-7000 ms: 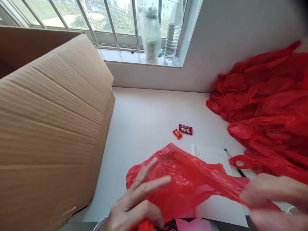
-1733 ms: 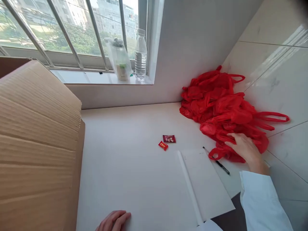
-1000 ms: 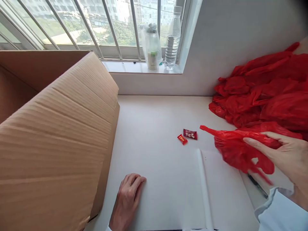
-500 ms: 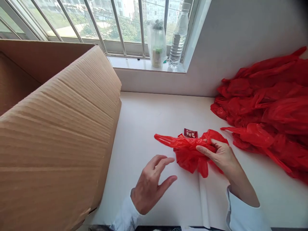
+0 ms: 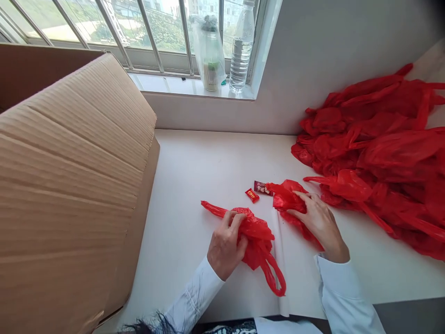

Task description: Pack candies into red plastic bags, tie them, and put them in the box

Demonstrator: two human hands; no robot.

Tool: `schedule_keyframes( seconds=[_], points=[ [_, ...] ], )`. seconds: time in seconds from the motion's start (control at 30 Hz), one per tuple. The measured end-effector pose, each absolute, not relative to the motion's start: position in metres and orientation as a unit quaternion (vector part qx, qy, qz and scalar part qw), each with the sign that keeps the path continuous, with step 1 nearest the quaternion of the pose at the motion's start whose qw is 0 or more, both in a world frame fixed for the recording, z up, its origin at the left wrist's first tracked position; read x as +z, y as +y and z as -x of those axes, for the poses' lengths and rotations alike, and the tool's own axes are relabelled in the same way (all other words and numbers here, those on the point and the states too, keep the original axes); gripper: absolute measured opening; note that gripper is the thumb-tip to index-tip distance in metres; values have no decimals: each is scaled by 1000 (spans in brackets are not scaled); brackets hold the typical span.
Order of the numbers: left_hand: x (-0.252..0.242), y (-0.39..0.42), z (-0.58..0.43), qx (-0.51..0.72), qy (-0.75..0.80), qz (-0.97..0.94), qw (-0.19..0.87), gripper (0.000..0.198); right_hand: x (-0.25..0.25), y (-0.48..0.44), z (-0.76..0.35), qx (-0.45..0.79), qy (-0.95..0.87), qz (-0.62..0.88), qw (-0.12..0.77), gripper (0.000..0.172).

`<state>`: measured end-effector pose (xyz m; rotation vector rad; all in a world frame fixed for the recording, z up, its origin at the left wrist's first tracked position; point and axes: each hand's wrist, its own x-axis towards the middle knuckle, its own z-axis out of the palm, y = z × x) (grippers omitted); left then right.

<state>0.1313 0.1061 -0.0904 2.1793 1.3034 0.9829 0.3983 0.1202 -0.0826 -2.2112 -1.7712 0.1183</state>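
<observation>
My left hand [image 5: 227, 243] is closed on a crumpled red plastic bag [image 5: 255, 232], whose looped handle hangs toward the table's front. A second red plastic bag [image 5: 288, 197] lies under my right hand [image 5: 318, 222], its thumb and fingers gripping the film. The two bags are apart, with a gap between them. Just beyond them lie a small red packet [image 5: 252, 195] and a dark maroon packet [image 5: 263, 187]; the second bag partly covers the maroon one.
A big open cardboard box [image 5: 76, 185] stands at the left. A heap of red plastic bags [image 5: 375, 153] lies at the right against the wall. On the windowsill stand a water bottle [image 5: 241, 55] and a bag-wrapped jar [image 5: 210, 69]. The white table [image 5: 194, 167] lies between box and heap.
My left hand has gone from empty to holding a red bag. The red bunch is now two separate bags, and the small red packet has come into view. The camera view has shifted right.
</observation>
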Motion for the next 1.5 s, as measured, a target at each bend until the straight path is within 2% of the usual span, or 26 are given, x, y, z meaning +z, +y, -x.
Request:
schedule_keyframes(
  seconds=[0.07, 0.13, 0.3, 0.43, 0.53, 0.63, 0.67, 0.77, 0.93, 1.13, 1.23, 1.3, 1.37, 1.5],
  points=[
    [-83, 102, -124, 371, 476, -769, 212, 43, -82, 128, -407, 45, -617, 770, 158, 36],
    [-72, 97, -115, 380, 487, -758, 209, 45, -70, 138, -418, 26, -598, 782, 177, 32],
    [-56, 88, -97, 389, 517, -741, 179, 52, -27, 172, -442, -61, -542, 809, 221, 38],
    [-60, 88, -91, 397, 527, -733, 166, 56, -12, 172, -408, -59, -615, 740, 265, 49],
    [-65, 90, -89, 404, 531, -725, 169, 55, -12, 146, -345, 39, -730, 621, 282, 33],
    [-68, 92, -89, 410, 526, -725, 173, 50, -19, 118, -280, 195, -817, 478, 259, 40],
    [-69, 92, -88, 409, 522, -728, 175, 48, -23, 112, -264, 226, -825, 461, 236, 38],
    [-70, 94, -82, 394, 506, -745, 183, 40, -33, 107, -244, 287, -800, 490, 193, 19],
    [-68, 89, -67, 373, 504, -754, 199, 26, -36, 114, -264, 376, -721, 505, 288, 13],
    [-64, 73, -49, 382, 546, -717, 206, 21, -54, 117, -280, 441, -619, 544, 355, 10],
    [-63, 67, -39, 369, 552, -713, 227, 19, -66, 119, -285, 459, -614, 553, 327, 14],
    [-61, 65, -35, 350, 544, -725, 237, 25, -67, 119, -286, 443, -663, 537, 276, 13],
    [-58, 65, -35, 333, 532, -743, 233, 30, -60, 118, -285, 374, -725, 522, 251, 13],
    [-55, 74, -49, 301, 520, -775, 194, 25, -36, 122, -269, 183, -793, 507, 284, 20]
  ],
)
